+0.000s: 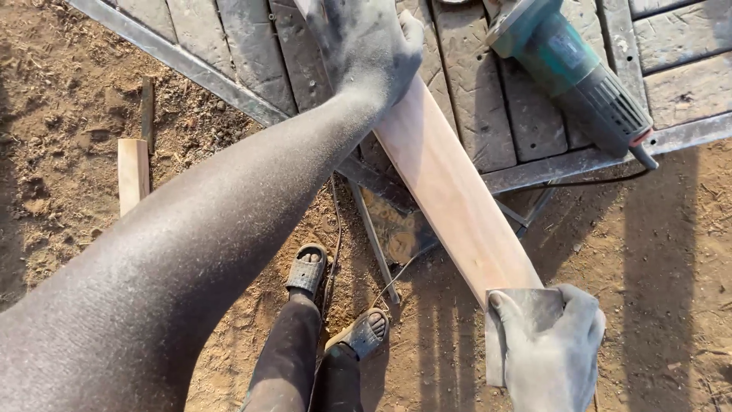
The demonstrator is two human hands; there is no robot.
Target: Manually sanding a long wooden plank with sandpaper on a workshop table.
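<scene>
A long pale wooden plank (450, 191) lies slanted across a workbench of grey slats (473, 114), its near end jutting out over the ground. My left hand (370, 42), dusty, presses down on the plank's far part at the top of the head view. At the near end my right hand (553, 347) grips a grey sheet of sandpaper (526, 309) laid over the plank's end. A teal and black angle grinder (579, 72) rests on the bench to the right of the plank.
The grinder's black cable (587, 181) runs along the bench's metal frame (191, 65). A short wood offcut (133, 174) lies on the sawdust-covered dirt at left. My feet in grey sandals (335, 301) stand below the bench corner.
</scene>
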